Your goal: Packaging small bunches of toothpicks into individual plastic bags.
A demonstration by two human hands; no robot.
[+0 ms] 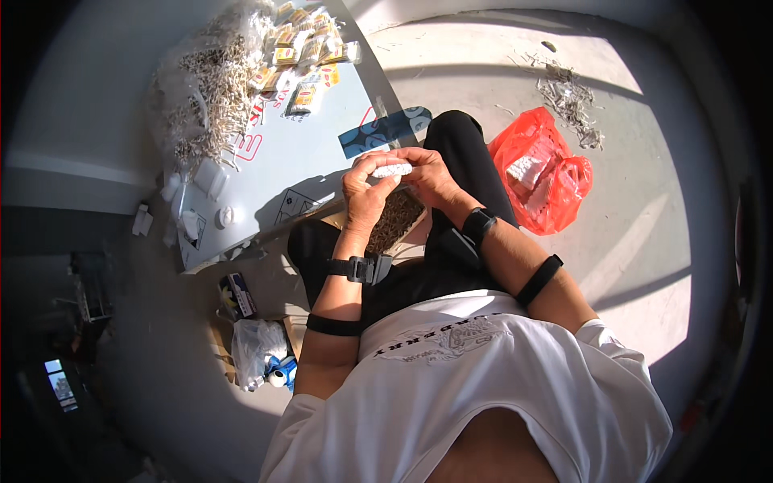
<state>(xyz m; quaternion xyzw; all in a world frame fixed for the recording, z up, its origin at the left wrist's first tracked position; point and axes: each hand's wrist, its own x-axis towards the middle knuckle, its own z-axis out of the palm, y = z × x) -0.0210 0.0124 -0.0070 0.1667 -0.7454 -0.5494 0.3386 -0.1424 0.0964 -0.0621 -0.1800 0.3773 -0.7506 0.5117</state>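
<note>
Between my two hands is a small bundle of cotton swabs (392, 170), its packed white tips facing up. My left hand (366, 189) closes round its left side, with the thumb pressed near the tips. On the other side my right hand (431, 177) grips it with bent fingers. The lower part of the bundle is hidden by the hands. Just below them, between my knees, an open box (396, 219) holds many thin brownish sticks. A dark blue patterned strip (385, 134) lies at the table edge beyond my hands.
On the grey table (282, 153) stand a plastic bag of loose swabs (213, 97) and several labelled packs (306, 52). A red plastic bag (547, 181) with white contents sits right of my knee. Scraps (570, 105) litter the floor. A carton (291, 332) stands lower left.
</note>
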